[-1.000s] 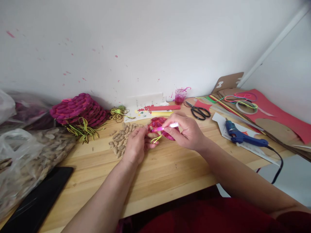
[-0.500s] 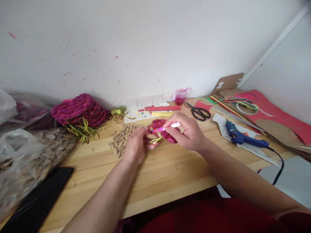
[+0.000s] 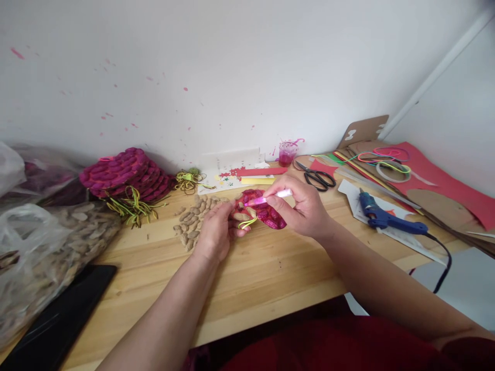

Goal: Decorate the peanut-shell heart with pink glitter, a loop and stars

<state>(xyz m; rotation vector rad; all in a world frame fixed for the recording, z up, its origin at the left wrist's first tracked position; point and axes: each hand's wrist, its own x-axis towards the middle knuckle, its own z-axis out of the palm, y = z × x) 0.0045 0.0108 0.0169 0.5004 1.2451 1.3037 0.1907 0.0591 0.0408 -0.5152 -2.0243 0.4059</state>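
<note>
My left hand [image 3: 219,226] is closed on the left edge of a round piece covered in peanuts [image 3: 274,220]. Most of its peanuts are painted magenta, while a few at the left are still tan. A yellow-green cord loop [image 3: 247,223] hangs from it by my fingers. In my right hand [image 3: 299,206] is a slim white paintbrush [image 3: 284,194], pinched between thumb and fingers. The brush's pink-stained tip touches or hovers just over the left part of the piece; I cannot tell which. Loose peanuts [image 3: 190,220] lie just left of my left hand.
A stack of magenta peanut discs [image 3: 124,172] stands at the back left, near bags of peanuts [image 3: 88,226] and a black tablet-like slab [image 3: 62,319]. A cup of pink paint [image 3: 286,153], scissors [image 3: 319,178] and a blue glue gun [image 3: 390,221] lie behind and right.
My right hand and the paintbrush have shifted slightly to the right, showing more of the magenta peanuts. My left hand keeps its hold on the piece.
</note>
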